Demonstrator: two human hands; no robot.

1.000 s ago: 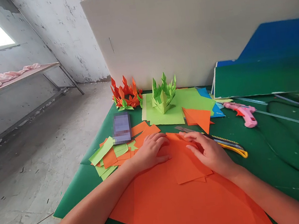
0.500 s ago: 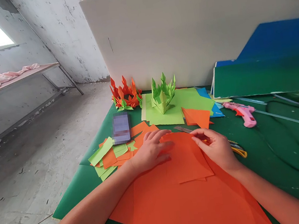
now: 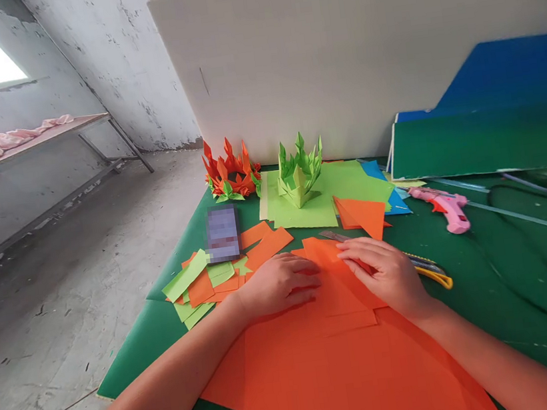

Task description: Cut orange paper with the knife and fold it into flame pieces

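Observation:
My left hand [image 3: 276, 284] lies flat, fingers stretched, on a small orange paper sheet [image 3: 338, 290] that rests on a larger orange sheet [image 3: 342, 384] on the green table [image 3: 462, 261]. My right hand [image 3: 388, 274] presses down on the right side of the same small sheet, its fingers together and pointing left. The fingertips of both hands nearly meet over the paper. Neither hand grips anything.
Orange and green paper scraps [image 3: 203, 281] and a blurred phone [image 3: 223, 233] lie left. At the back stand an orange origami crown [image 3: 229, 170] and a green one [image 3: 299, 173] on green paper. A yellow cutter [image 3: 430, 270], pink glue gun [image 3: 442, 206] and boards [image 3: 486, 136] are right.
The small orange sheet, lifted at its far edge half a second ago by my right fingers, now lies flatter and folded down. Both hands have moved closer to me and press on it.

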